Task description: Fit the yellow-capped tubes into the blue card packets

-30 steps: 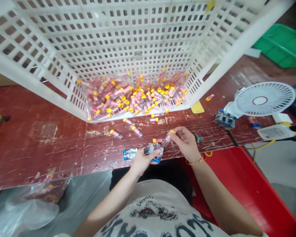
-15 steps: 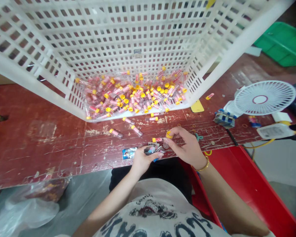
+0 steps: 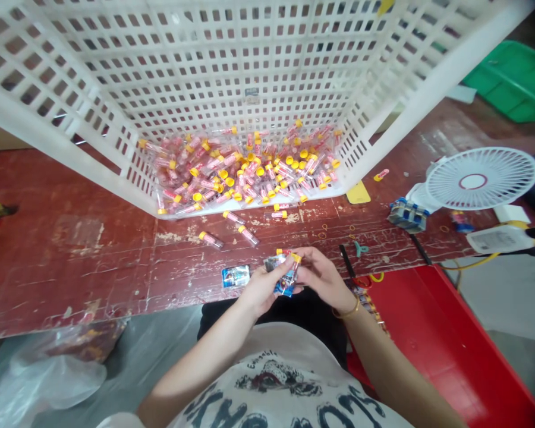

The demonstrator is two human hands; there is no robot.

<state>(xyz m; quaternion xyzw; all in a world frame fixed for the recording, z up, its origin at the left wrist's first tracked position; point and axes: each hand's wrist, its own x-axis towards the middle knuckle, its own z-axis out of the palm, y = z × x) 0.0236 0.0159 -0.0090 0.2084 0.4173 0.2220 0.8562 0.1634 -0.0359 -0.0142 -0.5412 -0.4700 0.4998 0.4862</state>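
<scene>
In front of my waist, my left hand (image 3: 262, 286) is closed round a small bundle of shiny blue printed packets (image 3: 286, 282), its thumb across the top. A yellow cap (image 3: 296, 258) shows at the bundle's upper edge; what lies below it is hidden. My right hand (image 3: 323, 272) grips the bundle's right side with bent fingers. Just behind the hands, another yellow cap (image 3: 280, 251) shows, partly covered. A blue printed packet (image 3: 235, 276) lies flat on the table left of my left hand. Several clear tubes with yellow caps and pink contents, such as this tube (image 3: 248, 235), lie beyond.
A large white slatted basket (image 3: 129, 184) lies opened towards me, holding many tubes. To the right are a blue bundle (image 3: 408, 214), a white fan (image 3: 481, 178), a yellow card (image 3: 358, 193) and small rubber bands (image 3: 323, 232). A red tray (image 3: 437, 333) is below the table edge.
My right hand has come down and left with the yellow-capped piece, against the bundle in my left hand. The bundle has turned, with its blue printed face now showing.
</scene>
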